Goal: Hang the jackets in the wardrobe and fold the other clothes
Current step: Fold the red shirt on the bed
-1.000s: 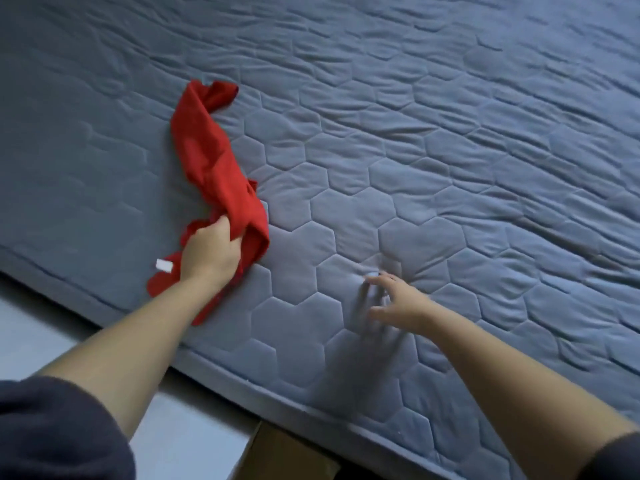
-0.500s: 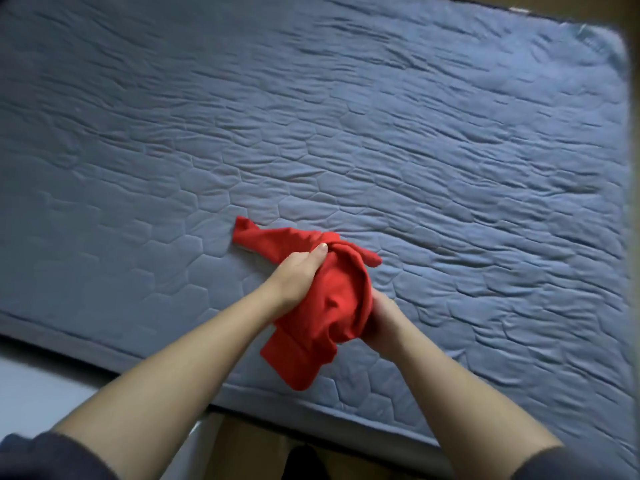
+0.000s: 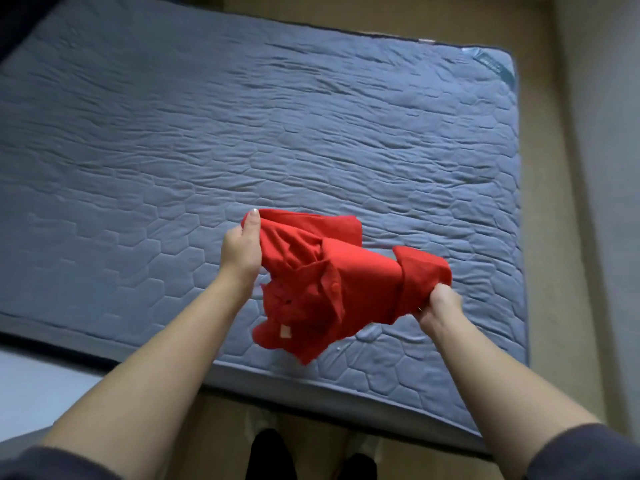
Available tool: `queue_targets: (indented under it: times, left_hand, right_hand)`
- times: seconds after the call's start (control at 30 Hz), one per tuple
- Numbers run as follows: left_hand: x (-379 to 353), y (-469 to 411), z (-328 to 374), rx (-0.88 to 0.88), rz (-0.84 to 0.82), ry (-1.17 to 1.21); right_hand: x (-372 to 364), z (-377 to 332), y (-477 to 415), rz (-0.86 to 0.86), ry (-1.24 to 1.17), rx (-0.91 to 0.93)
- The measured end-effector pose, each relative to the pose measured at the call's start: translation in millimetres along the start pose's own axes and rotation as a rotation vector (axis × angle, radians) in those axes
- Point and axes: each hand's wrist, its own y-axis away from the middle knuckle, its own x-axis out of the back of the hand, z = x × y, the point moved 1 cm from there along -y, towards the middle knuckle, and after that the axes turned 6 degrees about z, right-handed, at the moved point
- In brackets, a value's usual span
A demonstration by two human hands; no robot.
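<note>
The bed (image 3: 311,116), a blue quilted mattress with no other clothes on the part in view, fills most of the frame, its near edge running just in front of the person; pale floor (image 3: 540,237) borders it on the right; the red shirt (image 3: 346,282) hangs bunched over the near part of the mattress, stretched between 2 hands, and whether its far flap touches the quilt cannot be told; its long axis runs from upper left to lower right in the view, roughly along the bed's near edge, with a loose tail drooping from the middle toward the person.

The left hand (image 3: 242,252) grips the far, left end, fingers wrapped behind the cloth and the thumb (image 3: 252,223) pressed along its top fold; the right hand (image 3: 440,308) pinches the nearer, right end, fingers curled into the fabric; each hand owns 1 end, so neither is nearer to the whole.

A button (image 3: 335,288) and a white label (image 3: 285,331) show on the crumpled middle, so this is likely a collared shirt to be folded, not hung; the next move probably calls for drawing the 2 hands apart along that axis to open the cloth, then laying it flat on the mattress straight ahead; the twisted middle may resist and need a shake.
</note>
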Motion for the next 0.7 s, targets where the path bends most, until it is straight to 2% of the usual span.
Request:
queue_targets:
  times: [0.1,0.17,0.3,0.43,0.6,0.63,0.7]
  left_hand:
    - [-7,10,14,0.143,-0.117,0.189]
    - [-13,21,17,0.185,-0.216,0.173]
    - [-13,28,20,0.223,-0.34,0.163]
    - [-8,16,22,0.267,-0.268,0.208]
    - [-11,-2,26,0.257,-0.272,0.047]
    - [-13,-5,30,0.229,-0.292,0.025]
    - [-19,-9,42,0.122,-0.335,-0.04]
  right_hand:
    - [28,-16,1,-0.233,0.032,-0.069]
    - [36,-14,3,-0.299,0.116,0.011]
    - [48,-14,5,-0.094,0.31,0.209]
    - [66,-25,-12,0.009,0.33,0.307]
    - [59,-40,-14,0.082,0.363,0.393]
    - [58,-44,-13,0.094,0.459,0.422]
    - [56,-51,-9,0.076,0.945,0.448]
